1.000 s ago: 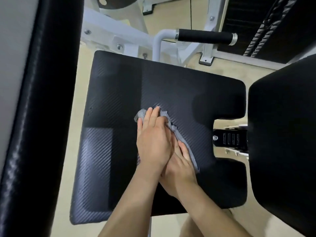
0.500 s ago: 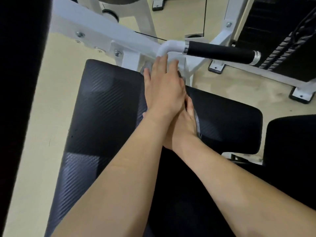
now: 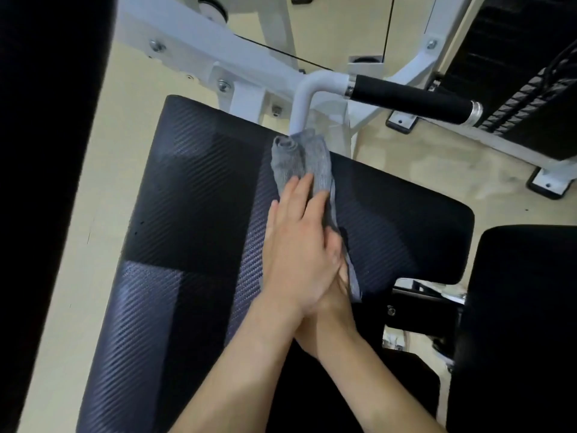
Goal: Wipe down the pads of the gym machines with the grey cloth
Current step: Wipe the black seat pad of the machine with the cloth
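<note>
The black textured seat pad (image 3: 193,232) fills the middle of the head view. A grey cloth (image 3: 307,160) lies on it in a long strip, its far end bunched at the pad's far edge by the white handle post. My left hand (image 3: 296,245) lies flat on the cloth with its fingers stretched forward. My right hand (image 3: 334,310) sits under the left one, mostly hidden, pressing the cloth's near part onto the pad. The cloth's right edge (image 3: 352,276) shows beside my hands.
A white bent bar with a black foam grip (image 3: 409,100) stands just beyond the pad. White frame beams (image 3: 193,42) run at the back. Another black pad (image 3: 524,323) is at the right, a dark upright pad (image 3: 43,182) at the left, and a weight stack (image 3: 524,73) at the far right.
My stacked hands reached the pad's far edge, then slid back toward me. The cloth's far end now shows uncovered and bunched at that edge.
</note>
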Available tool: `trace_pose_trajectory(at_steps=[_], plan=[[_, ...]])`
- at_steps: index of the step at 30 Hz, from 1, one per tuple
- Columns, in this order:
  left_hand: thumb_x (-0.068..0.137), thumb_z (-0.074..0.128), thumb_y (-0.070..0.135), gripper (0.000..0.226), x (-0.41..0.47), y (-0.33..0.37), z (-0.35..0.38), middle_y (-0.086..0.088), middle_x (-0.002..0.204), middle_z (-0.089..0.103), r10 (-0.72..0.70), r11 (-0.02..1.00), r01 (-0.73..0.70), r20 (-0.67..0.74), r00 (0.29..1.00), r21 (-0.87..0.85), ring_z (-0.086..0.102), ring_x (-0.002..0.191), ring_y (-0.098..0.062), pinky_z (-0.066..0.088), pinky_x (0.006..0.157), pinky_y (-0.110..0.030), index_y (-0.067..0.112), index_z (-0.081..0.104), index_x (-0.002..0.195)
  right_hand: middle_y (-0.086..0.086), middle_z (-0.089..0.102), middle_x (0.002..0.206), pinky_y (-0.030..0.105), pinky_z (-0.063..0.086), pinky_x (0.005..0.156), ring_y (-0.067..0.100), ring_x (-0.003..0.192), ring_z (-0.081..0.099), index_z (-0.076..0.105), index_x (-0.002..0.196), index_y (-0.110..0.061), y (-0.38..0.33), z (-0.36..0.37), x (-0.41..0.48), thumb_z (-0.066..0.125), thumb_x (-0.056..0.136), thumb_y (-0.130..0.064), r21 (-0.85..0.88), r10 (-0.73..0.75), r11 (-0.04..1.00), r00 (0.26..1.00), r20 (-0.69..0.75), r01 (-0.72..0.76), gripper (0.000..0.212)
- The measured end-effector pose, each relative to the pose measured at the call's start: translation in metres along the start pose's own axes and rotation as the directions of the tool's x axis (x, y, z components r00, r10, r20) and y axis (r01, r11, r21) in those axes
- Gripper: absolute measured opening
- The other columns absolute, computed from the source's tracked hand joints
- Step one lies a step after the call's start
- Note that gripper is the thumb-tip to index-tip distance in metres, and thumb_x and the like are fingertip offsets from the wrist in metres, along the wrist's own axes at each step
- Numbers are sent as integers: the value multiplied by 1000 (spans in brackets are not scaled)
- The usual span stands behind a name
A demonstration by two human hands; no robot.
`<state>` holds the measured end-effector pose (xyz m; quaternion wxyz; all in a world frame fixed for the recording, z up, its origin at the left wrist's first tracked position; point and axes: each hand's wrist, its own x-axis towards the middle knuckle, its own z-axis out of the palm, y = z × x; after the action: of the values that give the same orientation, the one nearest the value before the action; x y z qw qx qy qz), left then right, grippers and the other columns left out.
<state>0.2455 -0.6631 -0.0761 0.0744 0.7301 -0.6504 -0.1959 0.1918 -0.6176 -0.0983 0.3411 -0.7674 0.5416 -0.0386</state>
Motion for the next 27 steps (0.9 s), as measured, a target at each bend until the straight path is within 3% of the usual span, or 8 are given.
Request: trace_pose_trajectory(at_steps=[2, 5, 9, 14, 17, 21, 25, 27], plan=[[83, 52, 21, 47, -3, 6, 1, -2, 152, 38, -87, 995, 85, -36, 996, -49, 22, 146, -18, 21, 117, -46, 16, 55, 130, 17, 68, 114, 37, 47, 97, 28, 110, 62, 57, 119, -3, 10, 2, -14, 37, 79, -35, 317, 5, 948, 993, -118, 33, 55], [83, 60, 23, 35, 10, 10, 1, -2, 134, 53, -144, 989, 134, -173, 974, -68, 44, 129, -20, 34, 110, -43, 13, 64, 116, 9, 65, 121, 20, 41, 98, 18, 115, 55, 66, 115, -5, 24, -14, -15, 56, 80, -21, 551, 63, 831, 972, -229, 76, 40], [84, 65, 18, 32, 13, 4, 3, -4, 129, 56, -132, 991, 130, -223, 966, -27, 48, 123, -21, 41, 104, -38, 8, 66, 115, 3, 70, 99, 32, 49, 85, 22, 95, 63, 70, 86, -1, 35, -23, -7, 45, 71, 1, 563, 171, 825, 928, -331, 49, 30], [80, 68, 15, 16, 14, -4, 0, -3, 115, 67, -63, 998, 64, -279, 958, -4, 58, 111, -23, 46, 94, -37, 10, 75, 94, 0, 58, 107, 34, 52, 75, 12, 84, 56, 64, 108, -13, 47, -22, 1, 62, 82, -3, 520, 289, 853, 863, -414, -37, 28], [81, 67, 13, 11, 15, -11, -14, 4, 105, 72, -147, 973, 76, -329, 933, -218, 63, 105, -15, 42, 93, -21, 14, 77, 85, 0, 56, 89, 36, 52, 67, 13, 65, 51, 66, 101, -15, 49, -25, 15, 71, 82, -16, 448, 265, 891, 887, -379, -75, 19], [86, 65, 7, 14, -6, -19, -36, 8, 90, 72, -497, 648, 189, -222, 839, -737, 67, 87, -7, 51, 85, -25, 18, 72, 84, -6, 53, 63, 37, 51, 68, 18, 63, 53, 66, 83, -14, 47, -38, 31, 72, 82, -20, 524, 284, 843, 926, -249, -118, 9], [97, 50, 6, 15, -32, -47, -52, -7, 90, 66, -829, 4, 117, 62, 556, -993, 64, 88, -18, 58, 73, -29, 13, 61, 89, -8, 56, 61, 26, 47, 64, 12, 65, 55, 64, 78, -18, 50, -52, 31, 67, 85, -22, 421, 260, 882, 963, -65, -210, 9], [98, 45, 4, 16, -38, -68, -61, -4, 88, 65, -889, -71, 110, 113, 443, -991, 64, 89, -18, 58, 63, -24, 9, 60, 102, -7, 62, 66, 27, 47, 65, 14, 71, 60, 63, 76, -22, 55, -59, 29, 63, 82, -23, 346, 308, 894, 951, -13, -284, 6]])
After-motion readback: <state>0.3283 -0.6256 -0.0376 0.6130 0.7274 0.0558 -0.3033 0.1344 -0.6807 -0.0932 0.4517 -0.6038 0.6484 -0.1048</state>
